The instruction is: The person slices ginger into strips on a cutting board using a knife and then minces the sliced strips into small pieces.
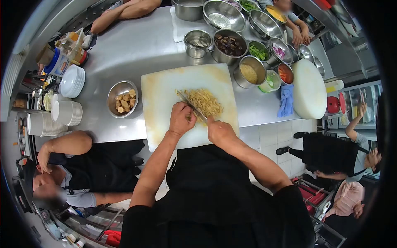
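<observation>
Clamps the right fingers point(211, 120) on a kitchen knife point(194, 106), blade against the left side of ginger shreds point(211, 102). Curls the left fingers point(189, 117) beside the blade; cannot tell whether gripping anything. Overhangs the near edge of the steel desk point(124, 47) with the cutting board point(159, 82). Open toward the desk's far-left corner, crowded with steel containers point(244, 82) rightward. Too small to read on the blue-and-white tub point(62, 66) at left. Tiled underfoot.

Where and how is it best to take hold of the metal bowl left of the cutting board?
Perhaps grip the metal bowl by its left rim, from the left; it stands upright with that side free, while its right side sits close to the cutting board.
</observation>
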{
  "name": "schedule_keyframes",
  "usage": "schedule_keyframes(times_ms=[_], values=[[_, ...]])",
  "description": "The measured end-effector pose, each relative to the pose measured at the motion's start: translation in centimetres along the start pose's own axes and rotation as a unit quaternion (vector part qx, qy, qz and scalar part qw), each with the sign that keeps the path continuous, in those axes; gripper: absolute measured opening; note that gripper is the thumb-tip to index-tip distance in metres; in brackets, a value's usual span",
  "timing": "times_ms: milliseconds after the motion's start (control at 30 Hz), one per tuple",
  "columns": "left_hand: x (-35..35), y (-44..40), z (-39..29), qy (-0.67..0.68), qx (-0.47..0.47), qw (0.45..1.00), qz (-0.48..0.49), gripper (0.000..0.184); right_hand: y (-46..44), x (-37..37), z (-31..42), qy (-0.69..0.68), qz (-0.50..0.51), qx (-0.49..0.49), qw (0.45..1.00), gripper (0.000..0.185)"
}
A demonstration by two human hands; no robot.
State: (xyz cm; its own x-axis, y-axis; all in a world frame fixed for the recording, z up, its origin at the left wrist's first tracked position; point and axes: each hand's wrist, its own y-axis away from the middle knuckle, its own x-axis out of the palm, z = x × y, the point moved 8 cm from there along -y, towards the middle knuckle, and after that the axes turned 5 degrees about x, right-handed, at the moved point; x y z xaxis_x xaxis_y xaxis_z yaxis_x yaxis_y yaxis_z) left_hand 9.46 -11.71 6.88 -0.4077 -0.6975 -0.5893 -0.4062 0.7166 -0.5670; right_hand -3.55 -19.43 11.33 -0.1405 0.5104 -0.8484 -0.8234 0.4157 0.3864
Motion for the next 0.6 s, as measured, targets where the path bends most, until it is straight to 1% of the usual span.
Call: schedule_keyframes(times_ms=[67,133,167,300,367,400,433,467,533,600], values=[[0.2,0.1,0.0,-0.013,0.003,1.000,0.020,0.018,-0.5,0.5,-0.5,-0.008,-0.015,-0.007,1.000,0.020],[-0.7,-0.5,-0.3,0.009,-0.004,1.000,-0.028,0.017,0.1,-1.3,-0.2,0.013,0.000,-0.016,1.000,0.020],[-0.7,-0.5,-0.3,0.009,-0.005,1.000,-0.028,0.017,0.9,-2.0,0.0,-0.014,-0.015,-0.034,0.999,0.019],[-0.4,0.4,-0.1,-0.003,-0.003,1.000,-0.004,0.016,-0.4,1.0,-0.2,-0.015,-0.027,-0.026,0.999,0.020],[-0.2,0.2,0.3,-0.012,0.001,1.000,0.004,0.016,-1.2,0.5,-0.9,-0.003,-0.034,-0.029,0.999,0.020],[-0.7,0.3,-0.4,-0.002,0.000,1.000,-0.010,0.016,-0.8,0.8,-1.0,0.003,-0.032,-0.024,0.999,0.020],[-1.1,0.0,-0.4,0.007,0.004,1.000,-0.029,0.016,-0.2,-0.7,-0.4,0.012,-0.008,-0.025,1.000,0.020],[-1.2,-0.2,-0.4,0.007,0.004,1.000,-0.030,0.016,0.2,-1.2,-0.2,0.013,-0.008,-0.026,1.000,0.020],[-1.1,0.2,-0.2,-0.014,-0.010,1.000,-0.025,0.015,1.3,-1.8,0.5,-0.014,-0.042,-0.051,0.998,0.017],[-0.7,0.7,0.0,-0.016,-0.009,1.000,-0.017,0.015,0.1,0.8,-0.1,-0.015,-0.047,-0.048,0.998,0.017]])
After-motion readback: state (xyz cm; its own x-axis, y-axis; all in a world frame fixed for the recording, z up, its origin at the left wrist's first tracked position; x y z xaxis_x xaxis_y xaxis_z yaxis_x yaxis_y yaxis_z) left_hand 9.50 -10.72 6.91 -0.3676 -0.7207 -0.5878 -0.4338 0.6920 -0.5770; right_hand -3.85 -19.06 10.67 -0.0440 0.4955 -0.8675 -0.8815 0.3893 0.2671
